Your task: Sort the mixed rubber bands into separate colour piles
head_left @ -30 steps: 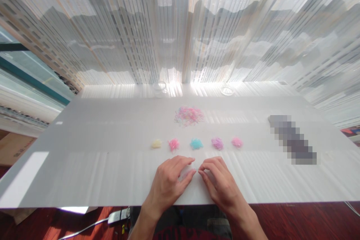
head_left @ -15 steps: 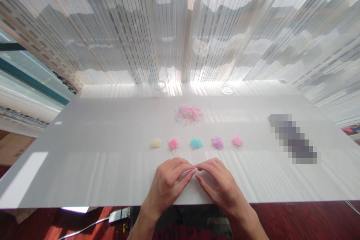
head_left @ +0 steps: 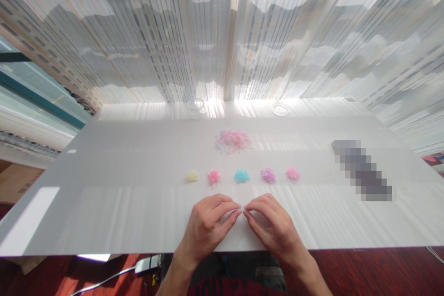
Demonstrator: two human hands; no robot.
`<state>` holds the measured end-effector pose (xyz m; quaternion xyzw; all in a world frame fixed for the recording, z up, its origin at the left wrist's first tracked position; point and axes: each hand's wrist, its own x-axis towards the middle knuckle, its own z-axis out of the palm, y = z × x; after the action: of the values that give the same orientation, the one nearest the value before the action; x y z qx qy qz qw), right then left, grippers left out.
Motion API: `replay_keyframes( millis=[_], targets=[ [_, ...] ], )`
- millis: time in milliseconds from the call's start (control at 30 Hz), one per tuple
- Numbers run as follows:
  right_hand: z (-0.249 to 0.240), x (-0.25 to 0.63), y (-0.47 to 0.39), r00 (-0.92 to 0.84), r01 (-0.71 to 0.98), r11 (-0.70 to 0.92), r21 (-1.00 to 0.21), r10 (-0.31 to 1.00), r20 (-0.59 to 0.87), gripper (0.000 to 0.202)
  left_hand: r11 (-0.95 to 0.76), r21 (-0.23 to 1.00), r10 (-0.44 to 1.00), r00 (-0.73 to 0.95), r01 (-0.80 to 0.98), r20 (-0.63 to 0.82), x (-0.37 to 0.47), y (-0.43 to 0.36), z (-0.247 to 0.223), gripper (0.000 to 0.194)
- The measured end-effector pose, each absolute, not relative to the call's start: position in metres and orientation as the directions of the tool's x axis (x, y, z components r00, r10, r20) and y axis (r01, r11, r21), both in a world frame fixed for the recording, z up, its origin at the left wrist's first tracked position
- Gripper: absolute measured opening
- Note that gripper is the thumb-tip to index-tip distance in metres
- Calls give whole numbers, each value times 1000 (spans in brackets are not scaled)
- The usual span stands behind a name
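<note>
My left hand and my right hand meet tip to tip above the front of the white table. Thumb and forefinger are pinched together on each. A tiny pale-bluish rubber band shows between the fingertips, mostly covered by them. Beyond my hands runs a row of small heaps of thin bands: a yellow heap, a bright pink heap, a turquoise heap, a purple heap and a light pink heap. Behind them spreads a larger mixed-colour pile.
A blurred-out dark object lies on the right of the table. Two clear round items, a left one and a right one, are at the back by the sheer curtain. A power strip sits below the front edge.
My right thumb and forefinger, apart before, have closed into a pinch at my left fingertips. My left hand and the heaps look the same.
</note>
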<state>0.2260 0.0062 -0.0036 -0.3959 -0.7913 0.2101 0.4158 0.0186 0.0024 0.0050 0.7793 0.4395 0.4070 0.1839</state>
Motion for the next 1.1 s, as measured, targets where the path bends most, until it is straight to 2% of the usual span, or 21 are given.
replay_keyframes(
  millis=[1100],
  targets=[
    [-5,226,5,-341,449,571,-687,820,459,9,-572,640,817,288,513,500,20,3,7,7]
  ],
)
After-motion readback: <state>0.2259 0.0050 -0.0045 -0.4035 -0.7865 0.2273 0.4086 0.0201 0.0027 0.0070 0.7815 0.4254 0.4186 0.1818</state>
